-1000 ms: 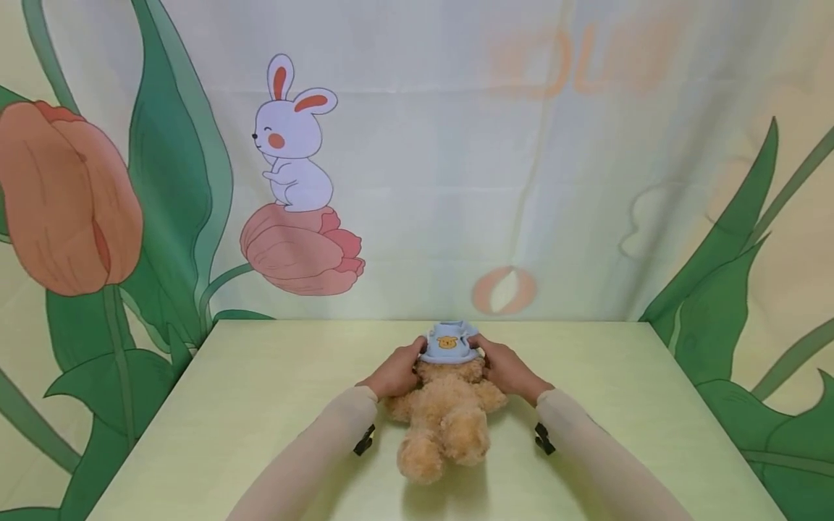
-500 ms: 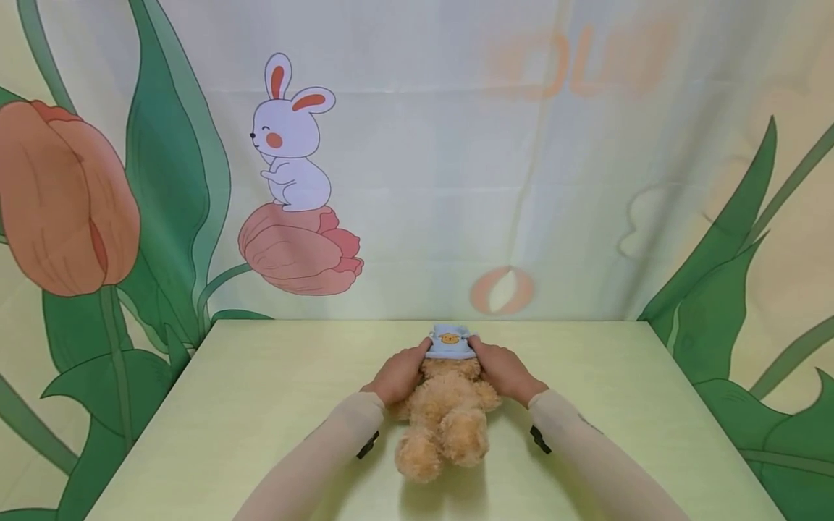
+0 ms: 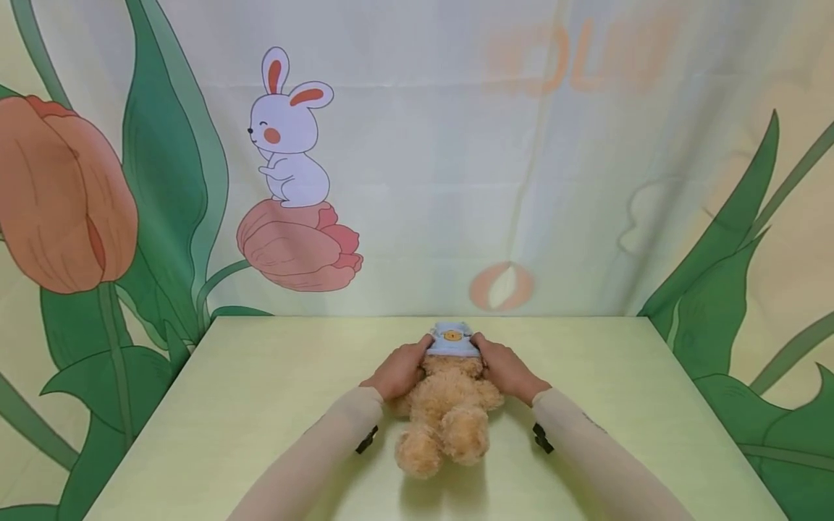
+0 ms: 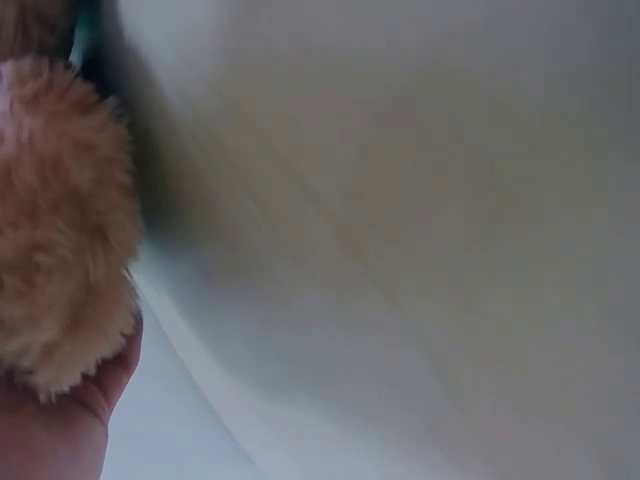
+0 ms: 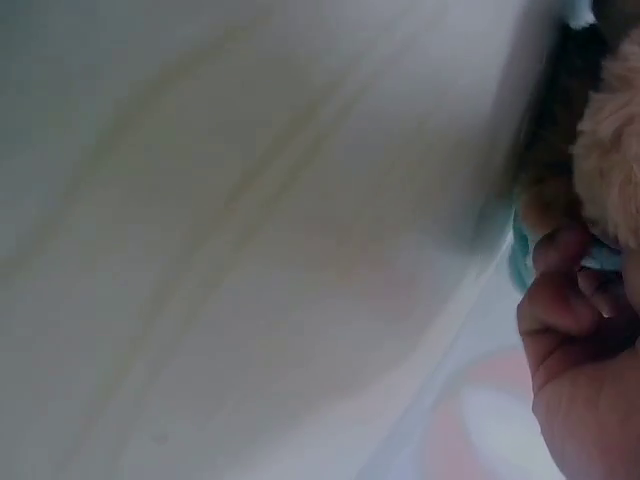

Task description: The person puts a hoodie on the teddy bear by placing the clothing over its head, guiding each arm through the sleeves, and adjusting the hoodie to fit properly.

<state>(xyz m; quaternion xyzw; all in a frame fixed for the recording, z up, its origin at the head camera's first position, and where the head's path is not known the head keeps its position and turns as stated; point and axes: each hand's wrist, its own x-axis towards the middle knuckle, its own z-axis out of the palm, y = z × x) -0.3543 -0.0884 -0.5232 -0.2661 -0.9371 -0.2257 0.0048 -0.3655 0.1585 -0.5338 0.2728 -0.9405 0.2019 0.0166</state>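
A tan plush teddy bear lies on the table with its feet toward me. On its head is a light blue hat with a small yellow animal-face patch. My left hand holds the hat's left side, thumb at its edge, with its other fingers hidden beside the head. On the opposite side, my right hand pinches the hat's right edge. In the right wrist view, curled fingers grip the blue rim beside the fur. The left wrist view shows a furry part of the bear against the left hand.
The pale green table spreads out on both sides of the bear. Behind its far edge hangs a curtain printed with a white rabbit, tulips and leaves. Each sleeve has a black wrist strap under it.
The hat has been drawn lower and straighter over the bear's head. Both hands have shifted slightly along its sides, and the patch is now partly folded from sight.
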